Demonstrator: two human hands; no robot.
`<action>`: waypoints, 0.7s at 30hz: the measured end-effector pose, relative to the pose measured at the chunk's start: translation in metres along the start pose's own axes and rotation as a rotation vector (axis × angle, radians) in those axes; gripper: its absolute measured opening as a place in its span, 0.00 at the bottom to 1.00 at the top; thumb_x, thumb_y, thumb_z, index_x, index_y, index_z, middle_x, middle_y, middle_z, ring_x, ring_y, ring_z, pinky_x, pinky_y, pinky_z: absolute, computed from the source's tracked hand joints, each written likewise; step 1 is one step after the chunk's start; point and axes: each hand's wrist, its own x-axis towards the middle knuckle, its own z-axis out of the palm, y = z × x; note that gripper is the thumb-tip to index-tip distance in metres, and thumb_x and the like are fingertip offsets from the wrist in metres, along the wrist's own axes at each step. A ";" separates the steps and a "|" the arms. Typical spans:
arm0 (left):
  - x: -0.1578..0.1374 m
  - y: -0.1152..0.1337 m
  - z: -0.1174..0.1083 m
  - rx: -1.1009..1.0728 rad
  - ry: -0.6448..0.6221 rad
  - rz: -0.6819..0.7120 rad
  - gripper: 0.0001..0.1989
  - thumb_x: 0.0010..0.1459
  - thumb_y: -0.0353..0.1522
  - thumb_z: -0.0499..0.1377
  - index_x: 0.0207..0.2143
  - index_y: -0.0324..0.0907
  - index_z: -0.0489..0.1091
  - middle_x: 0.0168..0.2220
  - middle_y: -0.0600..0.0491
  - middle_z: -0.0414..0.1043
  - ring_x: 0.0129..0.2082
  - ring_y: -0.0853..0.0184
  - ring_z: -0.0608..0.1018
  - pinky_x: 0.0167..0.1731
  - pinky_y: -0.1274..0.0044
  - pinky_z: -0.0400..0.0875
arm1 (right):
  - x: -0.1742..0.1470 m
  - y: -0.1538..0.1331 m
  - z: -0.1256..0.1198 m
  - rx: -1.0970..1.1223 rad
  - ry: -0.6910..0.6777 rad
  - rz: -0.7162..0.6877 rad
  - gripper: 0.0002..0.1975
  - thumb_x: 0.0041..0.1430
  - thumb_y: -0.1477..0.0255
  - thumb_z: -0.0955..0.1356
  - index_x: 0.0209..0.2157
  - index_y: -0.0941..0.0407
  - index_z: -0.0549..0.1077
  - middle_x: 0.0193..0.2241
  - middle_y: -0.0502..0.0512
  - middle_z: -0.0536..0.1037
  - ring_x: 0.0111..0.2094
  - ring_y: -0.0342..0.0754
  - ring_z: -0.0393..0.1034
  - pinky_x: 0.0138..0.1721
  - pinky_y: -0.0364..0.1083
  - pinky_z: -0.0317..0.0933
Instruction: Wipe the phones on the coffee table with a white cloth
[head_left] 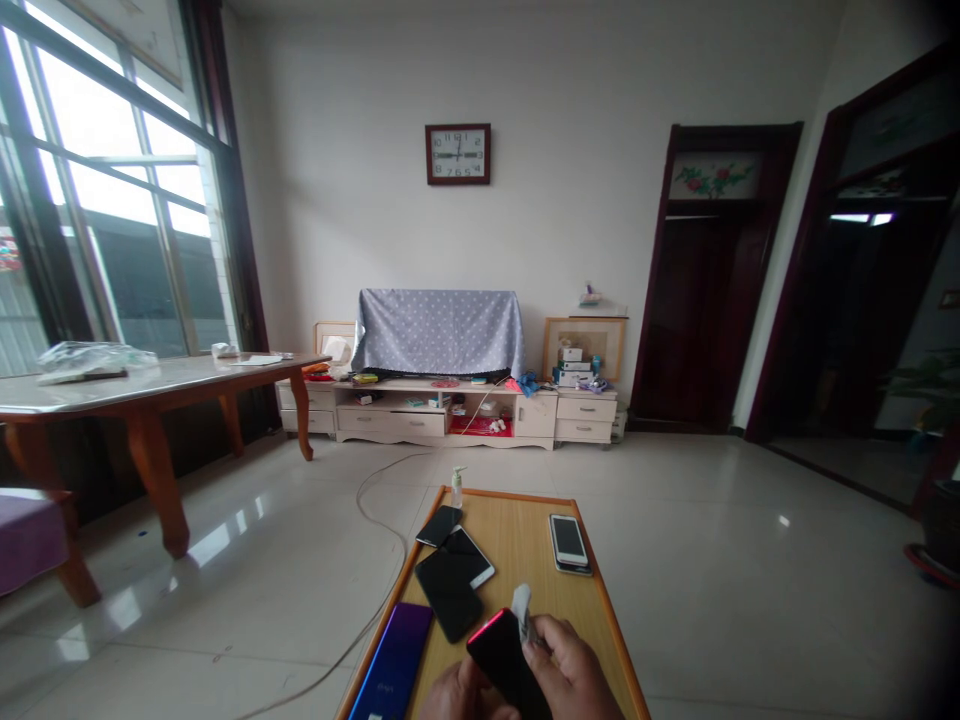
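Low in the view, a dark phone with a red edge (504, 655) is held above the wooden table. My left hand (459, 692) grips its lower left side, with part of the hand cut off by the frame. My right hand (568, 668) is closed on a crumpled white tissue (523, 608), pressed at the phone's right edge. Left of the hands lie a purple-blue phone (394, 660), a black phone (448, 592), a white-edged phone (475, 560) partly under it, and a smaller dark phone (439, 525).
The small wooden table (525, 530) also bears a pump bottle (457, 488) at its far end and a white phone (568, 540) stacked on another at right. A cable (364, 500) runs across the floor. A larger table (180, 385) stands left, a TV cabinet (390, 424) ahead.
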 end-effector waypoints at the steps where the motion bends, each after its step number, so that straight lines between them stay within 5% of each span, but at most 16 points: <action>1: 0.000 0.000 0.000 0.003 0.016 0.011 0.32 0.56 0.59 0.56 0.52 0.48 0.68 0.32 0.54 0.76 0.26 0.68 0.75 0.26 0.81 0.69 | 0.001 0.000 -0.001 -0.043 -0.009 -0.021 0.19 0.65 0.54 0.62 0.38 0.53 0.76 0.36 0.55 0.77 0.38 0.52 0.71 0.41 0.46 0.63; 5: 0.000 -0.001 -0.002 0.030 0.083 0.038 0.35 0.56 0.58 0.57 0.58 0.48 0.64 0.36 0.51 0.78 0.28 0.67 0.78 0.29 0.79 0.73 | 0.003 -0.002 0.000 -0.274 -0.040 -0.106 0.09 0.65 0.70 0.62 0.35 0.52 0.73 0.36 0.53 0.76 0.41 0.50 0.69 0.41 0.45 0.60; 8: -0.001 -0.002 -0.002 0.050 0.059 -0.025 0.28 0.59 0.54 0.57 0.55 0.48 0.66 0.37 0.50 0.79 0.32 0.65 0.80 0.31 0.79 0.75 | 0.005 -0.001 0.003 -0.452 -0.099 -0.141 0.08 0.61 0.77 0.62 0.34 0.52 0.72 0.36 0.51 0.77 0.41 0.50 0.68 0.41 0.45 0.57; 21: 0.001 -0.016 0.000 0.196 0.048 -0.082 0.14 0.52 0.37 0.60 0.43 0.48 0.70 0.38 0.52 0.77 0.39 0.63 0.79 0.39 0.77 0.73 | 0.006 0.009 0.023 -0.581 -0.184 -0.202 0.07 0.61 0.78 0.63 0.33 0.52 0.72 0.36 0.51 0.77 0.41 0.50 0.66 0.41 0.45 0.55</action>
